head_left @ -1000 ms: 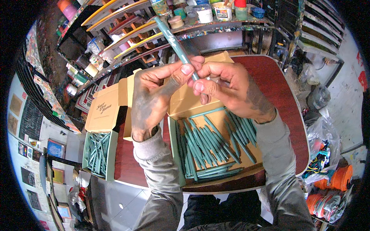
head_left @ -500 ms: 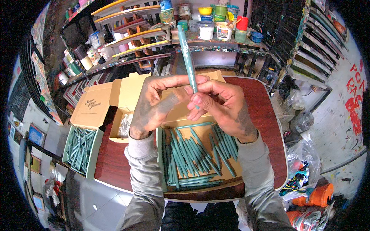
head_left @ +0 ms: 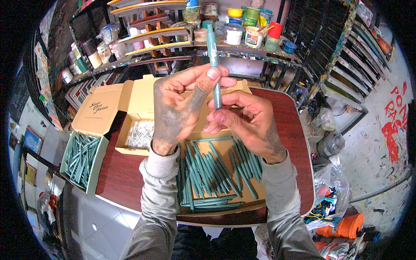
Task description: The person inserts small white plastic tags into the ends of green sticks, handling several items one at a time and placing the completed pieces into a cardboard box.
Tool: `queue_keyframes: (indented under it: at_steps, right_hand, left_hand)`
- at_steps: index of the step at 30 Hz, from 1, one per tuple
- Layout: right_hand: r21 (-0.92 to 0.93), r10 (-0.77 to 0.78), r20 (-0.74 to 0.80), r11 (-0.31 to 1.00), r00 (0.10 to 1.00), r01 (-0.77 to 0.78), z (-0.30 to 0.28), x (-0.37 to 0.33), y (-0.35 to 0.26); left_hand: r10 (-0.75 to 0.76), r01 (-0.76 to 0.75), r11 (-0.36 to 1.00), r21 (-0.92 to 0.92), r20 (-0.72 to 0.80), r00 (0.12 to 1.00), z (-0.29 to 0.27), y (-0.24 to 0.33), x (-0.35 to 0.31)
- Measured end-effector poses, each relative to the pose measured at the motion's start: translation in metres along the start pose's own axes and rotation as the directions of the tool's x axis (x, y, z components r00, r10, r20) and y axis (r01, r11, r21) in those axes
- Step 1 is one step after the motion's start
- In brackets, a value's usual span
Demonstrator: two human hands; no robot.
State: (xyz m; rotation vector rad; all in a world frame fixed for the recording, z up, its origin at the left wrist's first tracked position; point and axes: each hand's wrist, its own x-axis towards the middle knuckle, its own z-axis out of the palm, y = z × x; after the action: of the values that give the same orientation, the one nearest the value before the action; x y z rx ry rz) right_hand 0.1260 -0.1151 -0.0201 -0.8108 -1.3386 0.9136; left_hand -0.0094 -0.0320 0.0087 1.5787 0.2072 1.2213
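A teal pen (head_left: 211, 45) with pale printing stands nearly upright between my hands, above the table. My left hand (head_left: 177, 108) grips its middle, thumb pressed on the near side and fingers behind. Around the lower end, my right hand (head_left: 253, 123) closes with thumb and fingertips; the pen's tip is hidden there. Below my hands lies an open cardboard box (head_left: 253, 193) holding many similar teal pens (head_left: 206, 169), most slanting lengthwise and a few lying crosswise along its near side.
A second open box (head_left: 97, 173) full of teal pens stands at the table's left. Beside it, another box (head_left: 126, 130) holds small clear or whitish pieces. All rest on the dark red table (head_left: 299, 143). Paint tubs (head_left: 234, 34) line the shelf behind; a plastic bag (head_left: 331, 184) lies right.
My left thumb has moved onto the pen's front, and the left hand now grips its middle. The pen stands more upright and slightly right; my right hand stays at its lower end.
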Motion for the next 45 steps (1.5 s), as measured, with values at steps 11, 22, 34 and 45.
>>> queue_keyframes:
  at_steps: [11, 22, 34, 45]
  right_hand:
    - [0.027, -0.022, -0.036, 0.999, 0.999, 0.023, -0.006, 0.0, 0.003]
    - [-0.328, -0.177, -0.008, 0.93, 0.984, 0.165, 0.006, 0.0, 0.002]
    - [-0.696, -0.459, 0.102, 0.601, 0.882, 0.394, 0.013, 0.002, 0.012]
    - [-0.157, -0.195, -0.036, 0.97, 0.98, 0.188, -0.009, 0.001, 0.008]
  left_hand:
    - [-0.025, 0.012, 0.998, 0.062, 0.215, 0.976, -0.002, -0.004, 0.0]
    - [0.139, -0.09, 0.935, 0.342, -0.12, 0.983, 0.007, -0.001, -0.003]
    - [0.132, 0.0, 0.951, 0.31, -0.404, 0.905, 0.014, 0.003, -0.002]
    - [-0.107, 0.109, 0.994, -0.009, 0.14, 0.984, 0.016, 0.006, -0.002]
